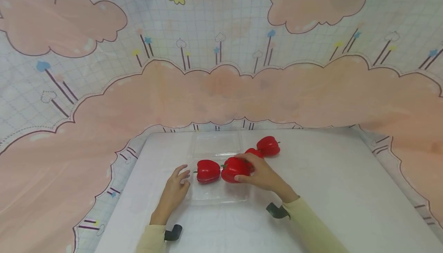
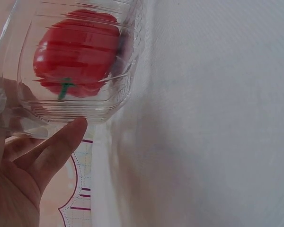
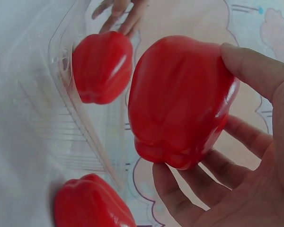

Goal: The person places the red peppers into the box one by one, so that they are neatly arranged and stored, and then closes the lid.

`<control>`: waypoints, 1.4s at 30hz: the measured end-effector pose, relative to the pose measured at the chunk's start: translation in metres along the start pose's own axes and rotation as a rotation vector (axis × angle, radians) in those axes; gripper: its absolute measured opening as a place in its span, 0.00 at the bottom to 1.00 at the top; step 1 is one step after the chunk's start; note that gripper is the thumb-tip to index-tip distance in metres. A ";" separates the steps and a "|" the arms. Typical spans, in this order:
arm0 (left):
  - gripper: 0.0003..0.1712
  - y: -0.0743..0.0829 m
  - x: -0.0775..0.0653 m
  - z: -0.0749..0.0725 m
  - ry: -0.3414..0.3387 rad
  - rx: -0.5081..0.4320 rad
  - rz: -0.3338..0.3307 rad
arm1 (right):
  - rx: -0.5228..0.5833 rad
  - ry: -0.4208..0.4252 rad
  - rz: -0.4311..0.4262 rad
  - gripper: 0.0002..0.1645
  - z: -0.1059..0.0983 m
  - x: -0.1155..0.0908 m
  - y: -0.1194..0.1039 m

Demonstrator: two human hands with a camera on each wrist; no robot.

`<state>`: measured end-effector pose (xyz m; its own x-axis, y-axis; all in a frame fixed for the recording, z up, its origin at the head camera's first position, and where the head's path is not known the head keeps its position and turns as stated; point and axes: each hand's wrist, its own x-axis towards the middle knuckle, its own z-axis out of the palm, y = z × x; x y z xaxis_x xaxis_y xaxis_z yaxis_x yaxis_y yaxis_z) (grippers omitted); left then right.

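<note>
My right hand grips a red bell pepper, thumb on one side and fingers on the other, above the right part of a clear plastic clamshell box. Inside the box, on the left, lies another red bell pepper with its green stem pointing left. Beside the box's left wall is my left hand, its fingers loosely bent and holding nothing. In the left wrist view a fingertip is at the box's edge; whether it presses there cannot be told. The right wrist view shows the held bell pepper from close up.
The box's transparent lid lies folded back on the far side. To the right of the box, a red bell pepper is partly hidden behind my right hand, and another lies farther back. All rest on a white table before a patterned cloth.
</note>
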<state>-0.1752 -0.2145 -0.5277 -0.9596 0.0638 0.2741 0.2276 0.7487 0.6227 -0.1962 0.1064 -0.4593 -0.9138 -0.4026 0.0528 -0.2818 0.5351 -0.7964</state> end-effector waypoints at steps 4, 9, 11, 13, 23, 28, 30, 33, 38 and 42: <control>0.21 0.001 0.000 -0.001 -0.010 -0.005 -0.009 | -0.002 -0.007 -0.030 0.44 0.003 0.003 -0.003; 0.21 0.002 0.000 -0.002 -0.015 -0.001 -0.016 | 0.010 -0.019 -0.034 0.45 0.006 0.007 -0.007; 0.21 0.002 0.000 -0.002 -0.016 0.001 -0.019 | 0.001 -0.023 -0.034 0.44 0.008 0.009 -0.008; 0.21 0.003 0.001 -0.002 -0.017 0.002 -0.022 | -0.005 -0.028 -0.037 0.44 0.011 0.011 -0.008; 0.21 0.003 0.001 -0.002 -0.021 0.007 -0.028 | 0.011 -0.066 -0.031 0.45 0.023 0.016 -0.009; 0.21 0.003 0.001 -0.003 -0.026 -0.004 -0.032 | 0.025 -0.079 -0.042 0.43 0.028 0.016 -0.009; 0.21 0.002 0.001 -0.002 -0.028 -0.006 -0.032 | 0.031 -0.085 -0.043 0.43 0.030 0.017 -0.010; 0.21 0.001 0.001 -0.002 -0.027 -0.006 -0.032 | 0.033 -0.093 -0.045 0.43 0.033 0.018 -0.010; 0.21 0.002 0.001 -0.002 -0.024 -0.010 -0.032 | 0.023 -0.094 -0.042 0.45 0.036 0.018 -0.009; 0.21 0.002 0.001 -0.002 -0.021 -0.010 -0.027 | -0.018 -0.093 -0.046 0.45 0.037 0.018 -0.007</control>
<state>-0.1756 -0.2142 -0.5245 -0.9687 0.0577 0.2413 0.2030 0.7436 0.6370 -0.2004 0.0681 -0.4747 -0.8691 -0.4935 0.0322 -0.3285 0.5274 -0.7835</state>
